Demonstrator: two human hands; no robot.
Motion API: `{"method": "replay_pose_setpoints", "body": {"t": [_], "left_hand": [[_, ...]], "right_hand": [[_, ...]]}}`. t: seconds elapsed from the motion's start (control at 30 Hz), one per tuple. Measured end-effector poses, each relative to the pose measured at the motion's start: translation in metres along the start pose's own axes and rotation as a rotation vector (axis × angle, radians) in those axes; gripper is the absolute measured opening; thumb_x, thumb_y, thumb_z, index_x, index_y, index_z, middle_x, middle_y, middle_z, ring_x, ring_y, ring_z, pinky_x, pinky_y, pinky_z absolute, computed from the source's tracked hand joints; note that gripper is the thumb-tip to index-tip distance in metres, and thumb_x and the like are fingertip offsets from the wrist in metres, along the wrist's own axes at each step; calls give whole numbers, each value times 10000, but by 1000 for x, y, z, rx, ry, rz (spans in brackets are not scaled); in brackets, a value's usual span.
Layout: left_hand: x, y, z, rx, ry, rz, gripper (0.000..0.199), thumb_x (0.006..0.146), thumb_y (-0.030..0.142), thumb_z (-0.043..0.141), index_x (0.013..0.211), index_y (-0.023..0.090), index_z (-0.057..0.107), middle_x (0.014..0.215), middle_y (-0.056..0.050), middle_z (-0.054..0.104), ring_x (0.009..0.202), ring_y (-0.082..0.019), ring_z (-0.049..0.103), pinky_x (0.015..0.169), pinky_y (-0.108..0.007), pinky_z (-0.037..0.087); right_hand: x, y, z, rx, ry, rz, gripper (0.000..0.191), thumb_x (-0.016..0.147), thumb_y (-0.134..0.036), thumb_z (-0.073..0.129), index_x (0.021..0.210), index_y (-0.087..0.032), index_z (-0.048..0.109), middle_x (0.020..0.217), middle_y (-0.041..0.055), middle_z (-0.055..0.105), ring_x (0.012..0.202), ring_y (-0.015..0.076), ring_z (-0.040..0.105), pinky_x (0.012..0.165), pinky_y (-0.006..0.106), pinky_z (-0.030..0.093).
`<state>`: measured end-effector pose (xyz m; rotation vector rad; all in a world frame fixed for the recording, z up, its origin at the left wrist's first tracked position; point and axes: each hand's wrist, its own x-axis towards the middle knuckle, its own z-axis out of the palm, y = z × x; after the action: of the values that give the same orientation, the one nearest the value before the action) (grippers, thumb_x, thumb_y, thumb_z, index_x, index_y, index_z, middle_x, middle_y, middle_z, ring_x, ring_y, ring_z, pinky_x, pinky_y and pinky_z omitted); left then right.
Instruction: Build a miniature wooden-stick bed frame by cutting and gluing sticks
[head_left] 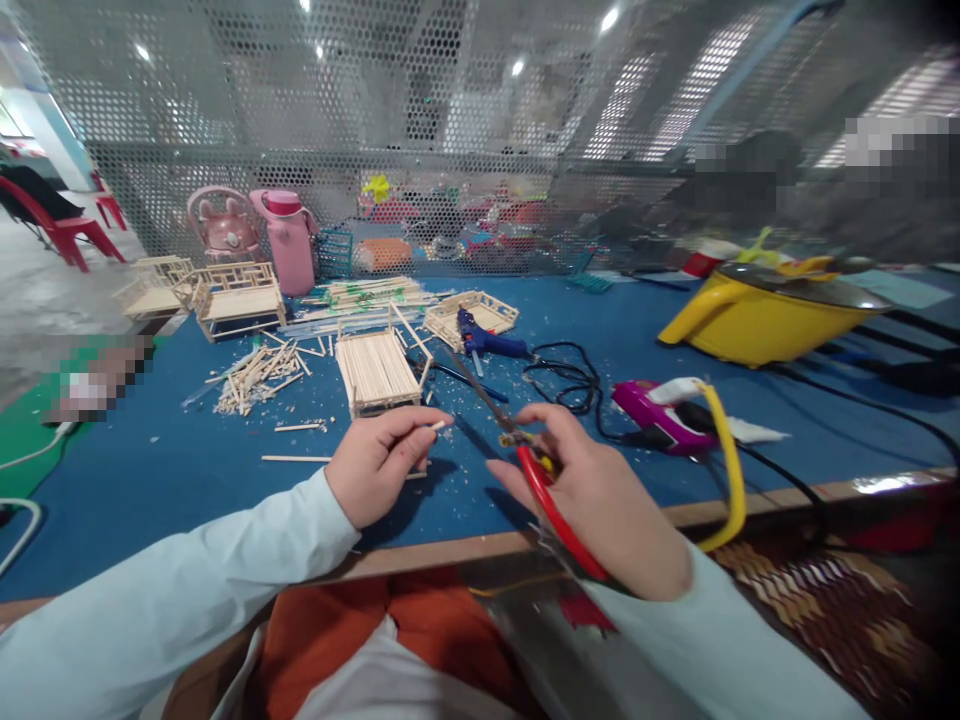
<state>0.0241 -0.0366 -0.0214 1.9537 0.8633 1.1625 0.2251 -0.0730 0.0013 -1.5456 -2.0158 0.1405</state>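
My left hand (382, 462) pinches a short piece of wooden stick (439, 426) over the blue table, just in front of a small stick-built model (379, 368). To its right, my right hand (589, 490) is wrapped around red-handled pliers or cutters (547, 505), whose jaws point up and away. One long stick (296, 458) lies beside my left hand, its right end hidden. A heap of cut sticks (262, 375) sits to the left of the model.
A blue glue gun (491, 342) with a black cord lies behind the pliers. Further right are a purple tool (667, 415) and a yellow pot (757, 320). Other stick models (236, 300) and a pink bottle (290, 245) stand at the back left, before a perforated metal screen (300, 110).
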Motion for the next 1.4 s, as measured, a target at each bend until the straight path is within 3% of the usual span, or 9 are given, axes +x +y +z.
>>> {"method": "replay_pose_setpoints", "body": {"t": [0.13, 0.4, 0.53, 0.67, 0.83, 0.93, 1.03, 1.23, 1.4], "left_hand": [[-1, -2, 6, 71, -90, 1, 332, 861, 187, 387, 1094, 119, 612, 640, -20, 583, 579, -111, 540, 601, -222, 463], [-3, -8, 8, 216, -42, 123, 400, 809, 80, 407, 1162, 171, 572, 771, -45, 577, 705, -128, 533, 680, -251, 466], [-1, -2, -11, 309, 46, 78, 432, 812, 134, 487, 1241, 180, 472, 810, -28, 642, 662, -112, 560, 655, -232, 470], [7, 4, -28, 425, 58, 204, 451, 816, 114, 475, 1260, 166, 418, 812, -17, 654, 663, -95, 571, 674, -210, 477], [16, 7, -39, 557, 124, 334, 386, 823, 102, 463, 1203, 170, 470, 816, -20, 667, 692, -94, 591, 695, -202, 478], [17, 3, -48, 568, 191, 345, 412, 775, 149, 535, 1185, 166, 501, 996, -66, 650, 881, -146, 588, 813, -263, 463], [15, -10, -58, 457, 300, 222, 421, 723, 160, 535, 1144, 166, 550, 1088, -82, 603, 982, -191, 544, 877, -330, 431], [14, -32, -65, 81, 507, -284, 303, 753, 212, 457, 964, 130, 657, 830, -45, 659, 823, -174, 585, 799, -315, 449], [11, -23, -61, 236, 432, -204, 295, 819, 295, 444, 888, 136, 682, 828, -51, 660, 803, -166, 580, 771, -291, 447]], "right_hand": [[-4, 22, -12, -217, -231, 53, 199, 757, -217, 483, 950, -182, 518, 628, 11, 637, 542, 183, 623, 481, 251, 429], [28, 29, 10, -644, -115, -231, 234, 797, -209, 470, 952, -167, 641, 794, 101, 667, 678, 221, 624, 552, 306, 440], [40, 5, -2, -424, -58, -462, 310, 853, -228, 432, 1116, -155, 580, 974, 108, 671, 833, 223, 618, 697, 350, 456], [57, -14, -7, -225, -66, -650, 266, 884, -273, 427, 1009, -159, 633, 865, 71, 702, 756, 194, 617, 679, 330, 446], [85, -14, 2, -151, -11, -675, 218, 865, -265, 477, 825, -182, 675, 754, 28, 705, 674, 158, 607, 640, 285, 431], [94, -8, 11, -89, 77, -651, 214, 858, -277, 493, 797, -182, 675, 733, 30, 697, 681, 154, 606, 657, 289, 422], [96, 0, 22, -73, 154, -638, 225, 862, -276, 481, 802, -181, 676, 684, 34, 675, 648, 151, 587, 630, 291, 400], [95, 10, 38, -204, 227, -711, 204, 844, -255, 508, 763, -189, 684, 555, 5, 620, 545, 131, 516, 608, 294, 327], [95, 9, 41, -244, 321, -740, 185, 828, -224, 531, 734, -180, 683, 515, -11, 599, 503, 111, 467, 642, 300, 308]]}}
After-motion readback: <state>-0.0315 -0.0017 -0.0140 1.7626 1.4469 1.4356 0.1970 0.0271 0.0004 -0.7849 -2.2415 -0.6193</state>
